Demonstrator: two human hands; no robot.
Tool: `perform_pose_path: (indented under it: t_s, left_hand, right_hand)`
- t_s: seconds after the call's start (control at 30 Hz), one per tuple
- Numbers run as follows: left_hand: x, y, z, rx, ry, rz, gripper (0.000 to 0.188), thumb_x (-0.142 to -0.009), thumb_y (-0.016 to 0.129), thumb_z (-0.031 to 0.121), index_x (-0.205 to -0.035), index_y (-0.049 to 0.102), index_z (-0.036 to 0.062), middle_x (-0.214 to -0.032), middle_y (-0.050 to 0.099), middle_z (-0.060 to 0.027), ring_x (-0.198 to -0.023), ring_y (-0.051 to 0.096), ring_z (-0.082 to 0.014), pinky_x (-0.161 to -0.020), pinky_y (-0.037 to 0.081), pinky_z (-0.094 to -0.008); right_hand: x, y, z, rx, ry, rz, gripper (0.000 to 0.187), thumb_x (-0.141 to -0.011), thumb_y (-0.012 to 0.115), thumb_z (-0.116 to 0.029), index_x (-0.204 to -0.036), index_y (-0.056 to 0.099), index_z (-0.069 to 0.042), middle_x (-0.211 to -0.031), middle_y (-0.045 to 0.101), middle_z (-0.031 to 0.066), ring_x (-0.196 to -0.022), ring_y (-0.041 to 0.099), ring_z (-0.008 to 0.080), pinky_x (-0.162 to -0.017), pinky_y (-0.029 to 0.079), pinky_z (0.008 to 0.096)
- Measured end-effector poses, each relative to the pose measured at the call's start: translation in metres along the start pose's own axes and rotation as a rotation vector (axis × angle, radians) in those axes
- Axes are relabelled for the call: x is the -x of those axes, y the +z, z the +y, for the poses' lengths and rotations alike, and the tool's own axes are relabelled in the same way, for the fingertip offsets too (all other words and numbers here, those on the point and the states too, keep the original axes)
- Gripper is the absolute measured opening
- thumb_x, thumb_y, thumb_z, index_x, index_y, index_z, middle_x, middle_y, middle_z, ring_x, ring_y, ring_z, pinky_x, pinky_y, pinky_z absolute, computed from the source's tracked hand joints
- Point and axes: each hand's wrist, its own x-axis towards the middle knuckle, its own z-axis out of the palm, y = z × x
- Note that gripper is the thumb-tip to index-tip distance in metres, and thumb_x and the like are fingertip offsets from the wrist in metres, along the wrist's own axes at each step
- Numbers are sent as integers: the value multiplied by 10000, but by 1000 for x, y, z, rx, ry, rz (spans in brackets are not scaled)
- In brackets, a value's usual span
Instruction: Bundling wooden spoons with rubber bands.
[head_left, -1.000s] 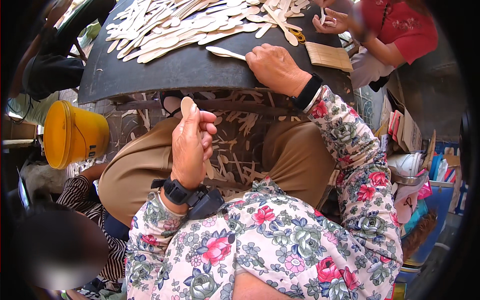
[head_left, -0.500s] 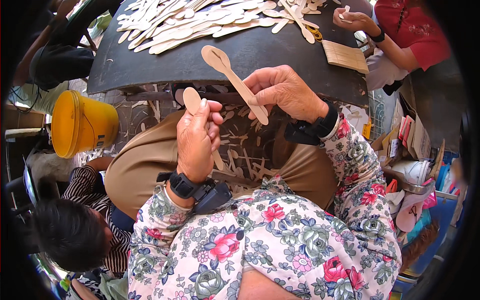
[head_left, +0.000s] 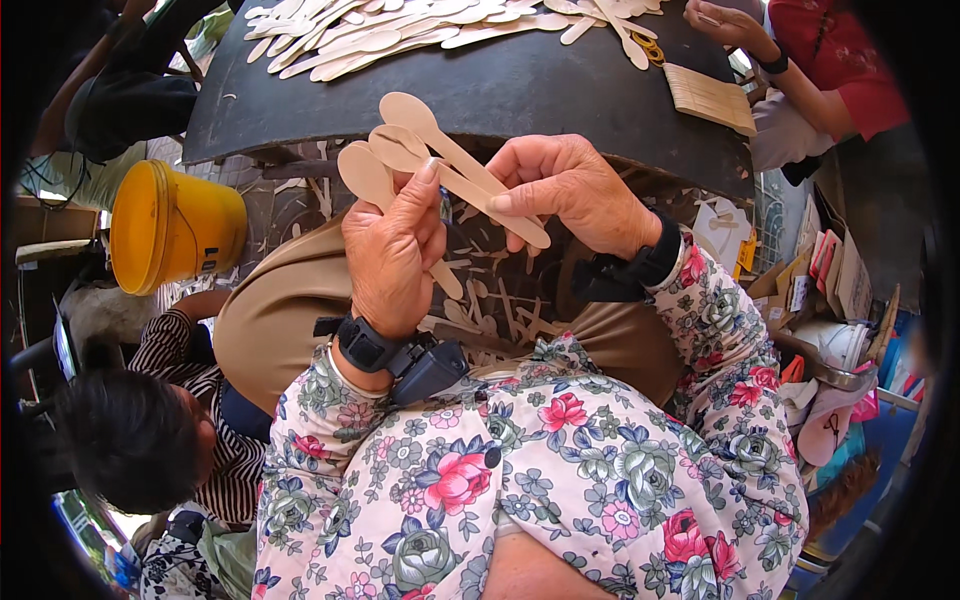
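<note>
My left hand [head_left: 390, 260] is closed around a wooden spoon [head_left: 364, 176], its bowl standing up past the fingers and its handle end showing below the palm. Between the thumb and fingers of my right hand [head_left: 570, 190] are two more wooden spoons, fanned slightly apart. The upper spoon [head_left: 408, 112] has a plain bowl. A dark split or mark runs across the bowl of the lower spoon [head_left: 396, 150]. My left thumb tip meets this marked spoon near its neck, so the hands are almost together above my lap.
A dark table [head_left: 300, 110] ahead bears a heap of wooden spoons [head_left: 400, 30], with a stack of flat sticks [head_left: 708, 98] at its right edge. Spoons litter the floor. A yellow bucket [head_left: 165, 230] stands left. People sit at left and far right; boxes [head_left: 835, 265] stand right.
The right hand's spoons have fanned apart, so two bowls show where they overlapped before. My left thumb has come over to touch the marked one. The view has shifted slightly.
</note>
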Motion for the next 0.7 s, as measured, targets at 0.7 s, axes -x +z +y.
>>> perform_pose_path:
  t_s: [0.7]
  left_hand:
    - [3, 4, -4, -104, 57, -39, 163, -926, 641, 240, -891, 598, 87, -654, 442, 71, -505, 332, -17, -439, 254, -185]
  right_hand:
    - [2, 44, 42, 909, -552, 265, 159, -872, 552, -46, -1026, 544, -9, -720, 561, 78, -585, 591, 203, -479, 471, 294]
